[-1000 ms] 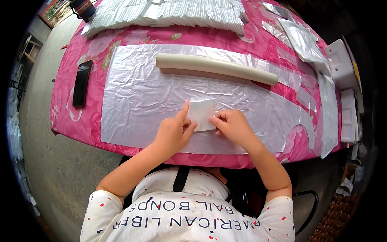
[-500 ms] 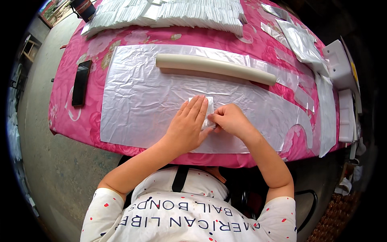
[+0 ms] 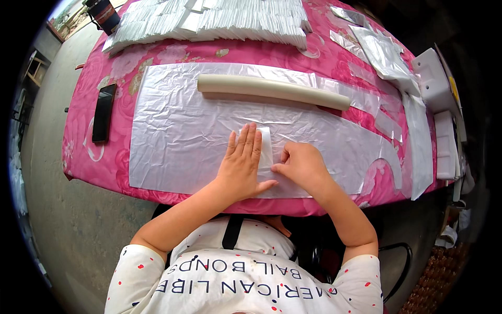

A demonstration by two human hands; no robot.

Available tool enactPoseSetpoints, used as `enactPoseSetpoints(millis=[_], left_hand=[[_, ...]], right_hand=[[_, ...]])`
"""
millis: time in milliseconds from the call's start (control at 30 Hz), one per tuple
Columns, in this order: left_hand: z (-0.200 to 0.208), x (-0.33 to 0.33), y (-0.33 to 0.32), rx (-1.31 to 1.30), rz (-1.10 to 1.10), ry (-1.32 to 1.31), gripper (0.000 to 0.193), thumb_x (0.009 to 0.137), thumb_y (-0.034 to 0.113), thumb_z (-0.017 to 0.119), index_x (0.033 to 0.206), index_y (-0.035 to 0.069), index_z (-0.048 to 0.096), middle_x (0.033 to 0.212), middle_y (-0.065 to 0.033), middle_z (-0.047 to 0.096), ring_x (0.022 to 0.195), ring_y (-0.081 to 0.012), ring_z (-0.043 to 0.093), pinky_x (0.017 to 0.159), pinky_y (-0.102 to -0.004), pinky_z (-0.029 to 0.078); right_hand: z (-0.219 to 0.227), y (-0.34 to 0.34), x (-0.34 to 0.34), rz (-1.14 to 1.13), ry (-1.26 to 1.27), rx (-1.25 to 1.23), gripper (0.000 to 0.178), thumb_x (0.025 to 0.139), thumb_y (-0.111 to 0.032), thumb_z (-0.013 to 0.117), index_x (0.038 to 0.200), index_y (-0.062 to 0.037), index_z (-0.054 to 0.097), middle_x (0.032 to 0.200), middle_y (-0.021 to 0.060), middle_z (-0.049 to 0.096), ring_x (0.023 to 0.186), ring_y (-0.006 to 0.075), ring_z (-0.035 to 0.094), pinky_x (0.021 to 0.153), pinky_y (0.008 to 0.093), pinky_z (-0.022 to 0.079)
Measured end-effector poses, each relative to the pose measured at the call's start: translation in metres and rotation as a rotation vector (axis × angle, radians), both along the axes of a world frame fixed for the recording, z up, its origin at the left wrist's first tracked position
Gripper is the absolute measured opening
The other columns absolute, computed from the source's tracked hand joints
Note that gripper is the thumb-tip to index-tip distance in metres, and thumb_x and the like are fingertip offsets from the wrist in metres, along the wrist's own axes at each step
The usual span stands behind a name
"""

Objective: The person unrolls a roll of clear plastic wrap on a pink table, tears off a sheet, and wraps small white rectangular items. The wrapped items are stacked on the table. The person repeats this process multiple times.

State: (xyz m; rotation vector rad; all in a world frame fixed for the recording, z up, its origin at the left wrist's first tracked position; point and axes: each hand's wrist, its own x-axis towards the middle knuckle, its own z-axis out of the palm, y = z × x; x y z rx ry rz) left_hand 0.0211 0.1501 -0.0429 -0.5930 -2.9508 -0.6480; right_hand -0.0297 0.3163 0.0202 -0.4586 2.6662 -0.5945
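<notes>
My left hand (image 3: 241, 163) lies flat, fingers stretched out and close together, pressing down on a small folded white piece (image 3: 264, 148) that shows only along its right side beside my fingers. My right hand (image 3: 301, 166) rests just to the right of that piece, loosely curled, its fingertips touching the piece's lower right edge; it grips nothing that I can see. The piece lies on a large crinkled silvery sheet (image 3: 178, 136) spread over the desk (image 3: 104, 172), which wears a pink flowered cloth. Beyond the piece, further from me, a long cream-coloured roll (image 3: 272, 90) lies across the sheet, well apart from my hands. To the left of the sheet, a dark phone (image 3: 103, 112) lies on the cloth near the desk's edge. Past the roll, at the far side, stacks of white folded pieces (image 3: 219, 21) stand in rows. To the right of the roll, loose silvery offcuts (image 3: 384, 52) trail along the cloth toward white boxes (image 3: 436, 78) at the desk's right end.
</notes>
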Motion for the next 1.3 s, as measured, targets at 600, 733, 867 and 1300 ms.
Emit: enactPoseSetpoints(millis=[600,733,867,1300], left_hand=[[0.007,0.152,-0.083,1.493,0.817,-1.087,0.021,0.091,0.006,0.052,0.107,-0.006,0.059,0.101,-0.014,0.064,0.094,-0.0188,0.063,0.081,-0.0282,0.051],[-0.007,0.158,-0.095,1.298,0.701,-0.873,0.016,0.084,0.001,0.055,0.094,-0.006,0.064,0.091,-0.0134,0.067,0.076,-0.0173,0.063,0.071,-0.0249,0.049],[0.046,0.125,-0.096,0.368,0.345,-0.691,0.011,0.074,0.003,0.065,0.084,0.001,0.068,0.075,-0.0096,0.067,0.063,-0.0168,0.062,0.057,-0.024,0.048],[0.049,0.097,-0.076,0.53,0.144,-0.203,0.032,0.07,0.003,0.07,0.101,0.002,0.063,0.096,-0.0139,0.066,0.083,-0.0264,0.065,0.071,-0.0311,0.052]], right_hand=[[-0.06,-0.112,0.08,0.372,0.248,-0.302,0.069,0.089,-0.046,0.046,0.138,-0.0014,0.031,0.146,0.0243,0.017,0.137,0.0384,0.011,0.11,0.0485,0.01],[-0.052,-0.12,0.12,0.566,0.104,-0.459,0.057,0.087,-0.034,0.052,0.133,-0.0017,0.038,0.146,0.0232,0.019,0.137,0.0375,0.011,0.11,0.0482,0.008],[-0.036,-0.094,0.089,0.786,0.207,-0.4,0.026,0.082,-0.021,0.06,0.101,-0.0025,0.058,0.141,0.0208,0.03,0.136,0.0356,0.016,0.11,0.0481,0.014],[-0.014,0.014,-0.035,-0.424,-0.235,-1.023,0.016,0.088,-0.016,0.061,0.094,-0.0004,0.062,0.076,-0.0037,0.057,0.068,0.0037,0.048,0.063,0.0192,0.04]])
